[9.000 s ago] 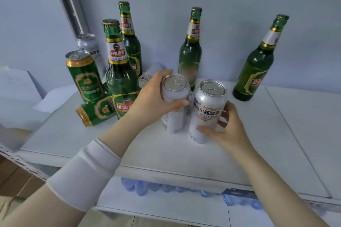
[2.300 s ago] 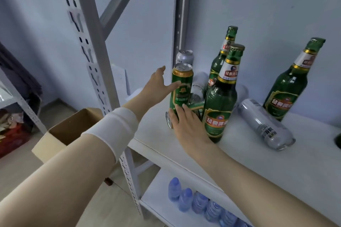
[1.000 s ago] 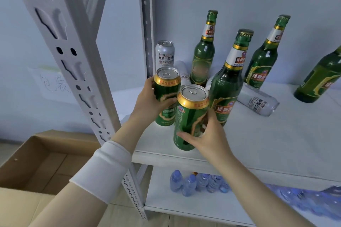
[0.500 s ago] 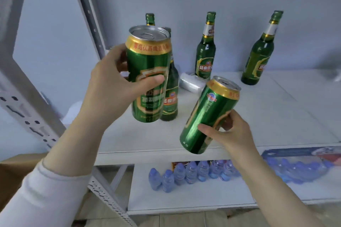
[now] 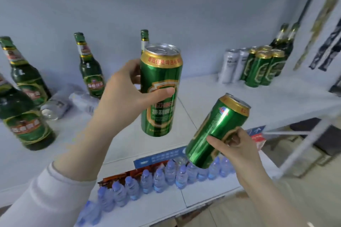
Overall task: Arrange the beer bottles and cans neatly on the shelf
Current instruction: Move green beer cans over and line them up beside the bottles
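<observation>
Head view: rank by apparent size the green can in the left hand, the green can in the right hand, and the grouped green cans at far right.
1. Left-hand can
2. Right-hand can, tilted, nearly equal; nearness inflates both
3. Grouped green cans, smallest, farthest

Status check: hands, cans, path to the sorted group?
Left hand grips upright green can. Right hand grips tilted green can. Shelf path to the sorted group open.

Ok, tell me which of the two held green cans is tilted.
The green can in the right hand: it leans with its top away to the right, gripped near its base. The green can in the left hand is upright.
</observation>
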### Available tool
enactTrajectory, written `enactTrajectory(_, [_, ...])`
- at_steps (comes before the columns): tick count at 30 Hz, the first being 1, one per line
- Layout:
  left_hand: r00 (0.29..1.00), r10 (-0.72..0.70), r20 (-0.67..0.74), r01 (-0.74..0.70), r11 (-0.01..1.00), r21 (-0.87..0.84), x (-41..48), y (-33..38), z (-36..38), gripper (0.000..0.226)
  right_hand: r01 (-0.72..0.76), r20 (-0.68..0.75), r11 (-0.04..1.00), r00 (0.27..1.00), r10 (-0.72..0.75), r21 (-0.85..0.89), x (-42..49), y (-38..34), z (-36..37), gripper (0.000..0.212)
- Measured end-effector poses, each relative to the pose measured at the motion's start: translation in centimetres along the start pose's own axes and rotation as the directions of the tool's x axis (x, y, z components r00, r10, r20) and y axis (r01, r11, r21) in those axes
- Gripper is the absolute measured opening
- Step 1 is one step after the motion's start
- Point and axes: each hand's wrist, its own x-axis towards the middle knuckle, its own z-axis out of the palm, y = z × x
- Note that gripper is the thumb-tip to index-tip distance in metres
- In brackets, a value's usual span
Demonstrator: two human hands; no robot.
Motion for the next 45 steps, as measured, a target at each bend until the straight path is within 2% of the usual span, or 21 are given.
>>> enactTrajectory(3, [0.997,0.015,0.074,-0.012,0.999,-0.033,2.1,0.9,5.8,0.057,-0.022,-0.067,0.999,0.997,0.024,0.033,2.2,1.1,-4.4,0.030])
enactTrajectory(7, [0.987,0.053,0.150,-0.043,0.997,-0.066,5.6,1.2,13.8,0.072,-0.044,-0.162,0.999,0.986,0.046,0.011,6.5,2.3,-9.9,0.033])
enactTrajectory(9, [0.981,0.056,0.188,-0.039,0.995,-0.094,7.6,1.3,17.9,0.065,-0.040,-0.201,0.999,0.979,0.038,-0.006,9.6,2.5,-12.6,0.038])
enactTrajectory(12, [0.973,0.063,0.221,-0.029,0.988,-0.155,11.0,1.4,23.3,0.059,-0.040,-0.257,0.998,0.966,0.025,-0.054,14.7,2.3,-15.9,0.033])
enactTrajectory(21, [0.944,0.051,0.327,0.016,0.980,-0.198,18.6,2.0,36.5,0.067,-0.040,-0.239,0.974,0.971,-0.015,-0.222,26.2,3.1,-24.4,0.040])
enactTrajectory(27, [0.956,-0.020,0.291,0.086,0.972,-0.218,20.5,1.8,43.2,0.075,-0.026,-0.159,0.931,0.987,-0.034,-0.365,33.1,5.1,-28.6,0.054])
enactTrajectory(34, [0.970,-0.138,0.200,0.176,0.967,-0.184,21.0,2.0,49.6,0.070,0.073,0.067,0.902,0.997,-0.049,-0.425,40.5,6.8,-32.6,0.066])
enactTrajectory(38, [0.967,-0.217,0.133,0.240,0.953,-0.187,21.2,2.3,52.1,0.071,0.117,0.146,0.911,0.987,-0.063,-0.395,42.9,7.5,-33.3,0.074])
enactTrajectory(40, [0.962,-0.251,0.110,0.268,0.946,-0.184,21.5,2.4,52.8,0.079,0.138,0.170,0.926,0.982,-0.082,-0.353,43.5,7.7,-33.1,0.072])
enactTrajectory(45, [0.955,-0.279,0.097,0.284,0.958,-0.044,21.6,3.2,52.9,0.089,0.184,0.310,0.951,0.945,-0.101,-0.250,43.7,9.4,-33.7,0.085])
